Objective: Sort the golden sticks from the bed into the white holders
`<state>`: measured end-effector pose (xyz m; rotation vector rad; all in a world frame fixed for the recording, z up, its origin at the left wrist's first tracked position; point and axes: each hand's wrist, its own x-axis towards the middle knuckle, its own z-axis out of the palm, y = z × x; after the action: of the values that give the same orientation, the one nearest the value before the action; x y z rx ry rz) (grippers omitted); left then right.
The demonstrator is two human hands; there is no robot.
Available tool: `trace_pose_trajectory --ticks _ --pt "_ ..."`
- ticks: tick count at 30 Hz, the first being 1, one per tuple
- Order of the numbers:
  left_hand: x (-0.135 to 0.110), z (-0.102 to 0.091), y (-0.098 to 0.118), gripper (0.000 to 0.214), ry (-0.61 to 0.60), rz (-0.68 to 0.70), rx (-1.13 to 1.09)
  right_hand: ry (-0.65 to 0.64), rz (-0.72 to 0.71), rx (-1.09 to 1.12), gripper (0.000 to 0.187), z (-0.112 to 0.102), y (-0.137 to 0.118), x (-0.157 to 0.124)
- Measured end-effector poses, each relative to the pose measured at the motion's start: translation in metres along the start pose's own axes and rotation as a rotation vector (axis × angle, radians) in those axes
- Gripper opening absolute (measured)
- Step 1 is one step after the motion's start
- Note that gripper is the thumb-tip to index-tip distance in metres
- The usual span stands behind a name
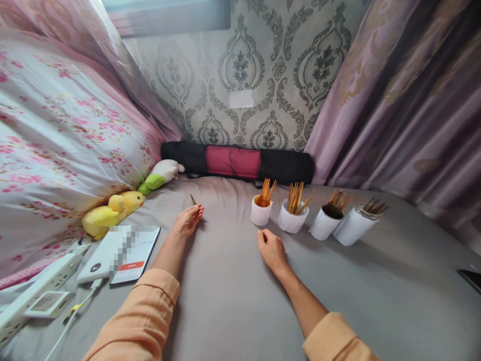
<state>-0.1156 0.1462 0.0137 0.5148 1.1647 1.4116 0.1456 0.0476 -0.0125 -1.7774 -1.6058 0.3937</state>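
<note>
My left hand [187, 221] is over the grey sheet, its fingers pinched around a thin, pointed brown stick [193, 200] that angles up and away. My right hand [273, 251] rests on the sheet as a loose fist, with nothing seen in it. Just beyond it stands a white-wrapped cup [260, 216] of orange-brown sticks. To its right come a wider white cup [292, 222] with light brown sticks, a third white cup [323, 226] with a dark inside, and a tilted-looking white container [351, 229] holding darker sticks.
A rolled black and maroon bundle [233, 162] lies along the patterned wall. At left are a yellow plush toy [100, 220], a green and white plush [160, 175], a tablet-like slab [145, 255], a white power strip [41, 296] and a cable. A dark device [471, 279] sits at far right.
</note>
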Motion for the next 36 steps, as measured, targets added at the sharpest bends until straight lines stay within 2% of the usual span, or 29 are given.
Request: trace_pose_trajectory --ticks 18,27,36 --pt "-0.046 0.025 -0.038 0.017 -0.120 -0.010 -0.116 0.002 -0.006 -0.008 0.037 0.000 0.001 0.000" --pt "-0.073 0.036 -0.062 0.016 -0.164 -0.045 -0.087 -0.005 -0.006 0.018 0.038 0.001 0.002 0.001" --pt "-0.098 0.045 -0.077 0.021 -0.253 -0.035 -0.035 -0.041 0.012 0.102 0.039 0.000 0.003 0.002"
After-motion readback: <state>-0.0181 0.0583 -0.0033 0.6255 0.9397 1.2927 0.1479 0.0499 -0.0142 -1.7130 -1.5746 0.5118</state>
